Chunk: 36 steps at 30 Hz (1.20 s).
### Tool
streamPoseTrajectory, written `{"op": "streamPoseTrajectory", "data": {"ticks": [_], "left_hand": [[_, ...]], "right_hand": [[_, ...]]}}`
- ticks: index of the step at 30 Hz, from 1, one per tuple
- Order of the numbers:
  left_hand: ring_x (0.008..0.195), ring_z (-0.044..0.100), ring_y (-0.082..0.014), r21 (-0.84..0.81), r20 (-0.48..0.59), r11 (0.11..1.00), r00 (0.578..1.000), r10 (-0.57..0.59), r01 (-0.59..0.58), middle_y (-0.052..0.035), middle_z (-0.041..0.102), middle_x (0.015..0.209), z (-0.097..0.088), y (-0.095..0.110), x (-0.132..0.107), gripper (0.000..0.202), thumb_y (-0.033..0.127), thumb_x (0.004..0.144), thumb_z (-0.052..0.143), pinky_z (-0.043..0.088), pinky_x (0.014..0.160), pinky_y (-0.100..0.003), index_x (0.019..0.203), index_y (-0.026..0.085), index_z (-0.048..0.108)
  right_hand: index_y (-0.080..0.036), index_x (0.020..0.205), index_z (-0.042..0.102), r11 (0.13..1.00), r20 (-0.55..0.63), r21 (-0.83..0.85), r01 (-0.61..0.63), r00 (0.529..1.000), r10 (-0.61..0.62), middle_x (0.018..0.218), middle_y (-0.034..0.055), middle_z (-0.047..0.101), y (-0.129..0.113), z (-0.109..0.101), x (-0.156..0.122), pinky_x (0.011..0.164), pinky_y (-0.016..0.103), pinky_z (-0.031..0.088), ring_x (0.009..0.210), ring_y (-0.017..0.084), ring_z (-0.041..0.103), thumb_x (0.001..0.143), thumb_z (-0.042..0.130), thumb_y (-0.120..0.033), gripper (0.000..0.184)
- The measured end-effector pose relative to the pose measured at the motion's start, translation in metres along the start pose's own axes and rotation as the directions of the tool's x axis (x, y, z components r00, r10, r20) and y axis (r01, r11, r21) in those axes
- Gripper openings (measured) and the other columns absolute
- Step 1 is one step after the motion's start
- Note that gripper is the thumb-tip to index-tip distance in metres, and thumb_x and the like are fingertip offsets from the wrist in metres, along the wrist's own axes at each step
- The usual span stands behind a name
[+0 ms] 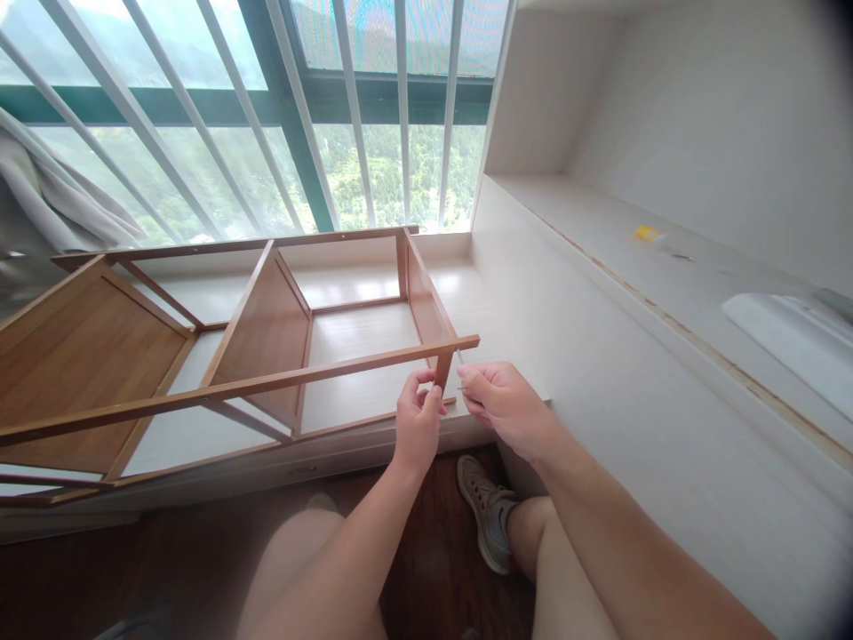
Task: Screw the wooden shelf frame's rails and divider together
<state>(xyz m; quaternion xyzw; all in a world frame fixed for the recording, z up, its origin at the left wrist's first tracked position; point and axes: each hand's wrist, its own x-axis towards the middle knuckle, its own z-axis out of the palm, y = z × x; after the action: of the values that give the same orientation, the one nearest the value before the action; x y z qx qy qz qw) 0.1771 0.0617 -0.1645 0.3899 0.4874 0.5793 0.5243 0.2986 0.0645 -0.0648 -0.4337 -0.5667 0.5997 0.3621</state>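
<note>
From the head camera I see a wooden shelf frame (267,347) lying on its side along a white window ledge (466,293), its long rails running left to right and its right end nearest me. My left hand (418,425) is curled with thumb and fingertips pinched around the short upright post (443,369) at that end, just below the front rail (320,369). My right hand (503,404) is closed in a loose fist just beside the post, pinching a thin metal tool (459,357), probably a hex key, whose tip meets the joint; I cannot tell how deep it sits.

I judge the frame light and stiff, but the rails look slender, so I would not lever on them mid-span. The post and corner joint are the firm places to grip. The smooth finished wood may slide on the glossy ledge, so the left hand needs to brace it. The tool is small and easily dropped.

To the right, a white counter (666,373) carries a small yellow item (646,234).
</note>
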Motion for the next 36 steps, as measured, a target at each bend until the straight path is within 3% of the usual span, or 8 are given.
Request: {"op": "streamPoseTrajectory", "data": {"ticks": [7,13,16,22,26,36], "left_hand": [[0.046,0.040,-0.0044,-0.003,-0.012,1.000,1.000,0.005,-0.005,0.0048,0.049,0.057,0.001,0.001,0.000,0.028,0.036,0.084,0.056,0.033,0.046,-0.016,0.105,0.017,0.056],[0.048,0.040,-0.0049,-0.010,-0.014,1.000,1.000,-0.004,0.004,0.0043,0.050,0.058,0.002,0.002,-0.001,0.028,0.036,0.084,0.056,0.033,0.046,-0.015,0.106,0.018,0.056],[0.049,0.040,-0.0048,-0.014,-0.016,1.000,1.000,-0.010,0.010,0.0044,0.050,0.058,0.002,0.001,-0.001,0.029,0.036,0.084,0.056,0.033,0.046,-0.015,0.106,0.018,0.055],[0.047,0.039,-0.0044,-0.004,-0.012,1.000,1.000,-0.018,0.018,0.0042,0.050,0.058,0.001,0.003,-0.002,0.029,0.036,0.084,0.055,0.033,0.046,-0.016,0.106,0.017,0.056],[0.048,0.040,-0.0042,-0.003,-0.008,1.000,1.000,-0.022,0.022,0.0042,0.050,0.059,0.001,0.004,-0.002,0.028,0.034,0.084,0.055,0.034,0.047,-0.015,0.106,0.017,0.056],[0.047,0.039,-0.0040,-0.006,-0.005,1.000,1.000,-0.022,0.022,0.0047,0.049,0.058,0.001,0.004,-0.001,0.029,0.034,0.084,0.055,0.034,0.048,-0.015,0.108,0.017,0.056]], "right_hand": [[-0.016,0.055,0.045,0.946,-0.044,-0.320,0.049,0.997,-0.066,0.048,-0.0030,0.037,-0.001,-0.010,0.000,0.047,0.023,0.022,0.046,0.007,0.027,0.092,0.043,-0.047,0.049],[-0.016,0.052,0.046,0.661,-0.189,-0.750,0.022,0.951,-0.246,0.048,-0.0005,0.039,-0.006,-0.002,-0.003,0.049,0.026,0.016,0.048,0.009,0.027,0.090,0.045,-0.036,0.043],[-0.016,0.052,0.047,0.587,-0.189,-0.809,-0.016,0.953,-0.235,0.049,0.0004,0.040,-0.011,0.000,-0.004,0.050,0.026,0.016,0.049,0.009,0.027,0.089,0.045,-0.034,0.042],[-0.016,0.051,0.045,0.539,-0.210,-0.840,-0.068,0.956,-0.207,0.049,0.0008,0.040,-0.024,0.000,-0.005,0.050,0.027,0.016,0.047,0.009,0.025,0.089,0.045,-0.034,0.042],[-0.016,0.052,0.043,0.581,-0.219,-0.812,-0.060,0.953,-0.208,0.049,0.0003,0.039,-0.024,0.002,-0.005,0.049,0.027,0.016,0.047,0.009,0.027,0.090,0.043,-0.036,0.043],[-0.016,0.058,0.039,0.861,-0.224,-0.508,0.003,0.965,-0.135,0.053,-0.0016,0.039,-0.003,0.002,-0.002,0.052,0.023,0.026,0.051,0.008,0.035,0.094,0.037,-0.053,0.052]]}}
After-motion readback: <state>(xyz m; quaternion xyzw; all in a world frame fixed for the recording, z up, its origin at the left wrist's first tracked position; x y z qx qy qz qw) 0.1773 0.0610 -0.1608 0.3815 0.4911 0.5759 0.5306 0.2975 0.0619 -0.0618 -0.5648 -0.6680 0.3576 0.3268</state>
